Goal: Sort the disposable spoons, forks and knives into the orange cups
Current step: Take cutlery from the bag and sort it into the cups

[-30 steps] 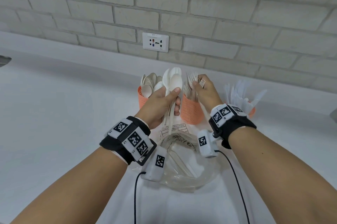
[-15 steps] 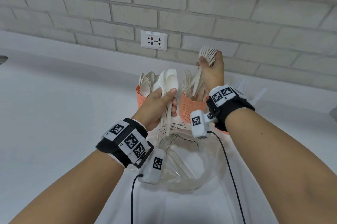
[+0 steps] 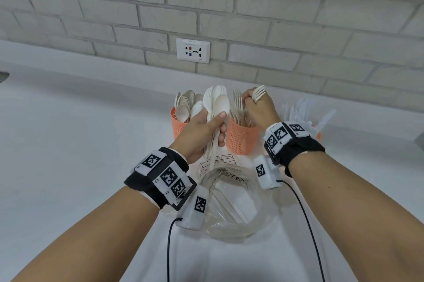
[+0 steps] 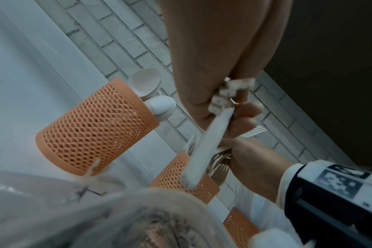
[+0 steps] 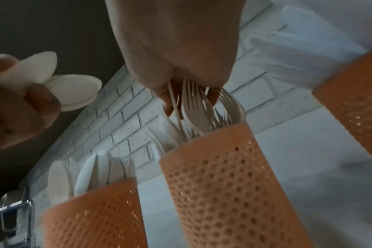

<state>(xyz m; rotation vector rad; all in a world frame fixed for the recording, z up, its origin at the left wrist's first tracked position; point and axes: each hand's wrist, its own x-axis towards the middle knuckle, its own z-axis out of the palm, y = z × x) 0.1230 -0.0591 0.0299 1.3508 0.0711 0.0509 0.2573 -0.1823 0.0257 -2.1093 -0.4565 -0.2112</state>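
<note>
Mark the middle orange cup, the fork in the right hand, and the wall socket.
middle orange cup (image 3: 243,138): head view, mesh wall.
fork (image 3: 258,92): head view, tines above right hand (image 3: 260,110).
wall socket (image 3: 193,50): head view, faceplate.

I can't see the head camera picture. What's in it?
The right hand lowers a fork into the middle orange cup, while the left hand grips a bundle of spoons and forks. A clear plastic bag lies below.

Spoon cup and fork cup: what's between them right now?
In the head view, the left hand with its bundle of spoons hangs between the spoon cup and fork cup.
</note>
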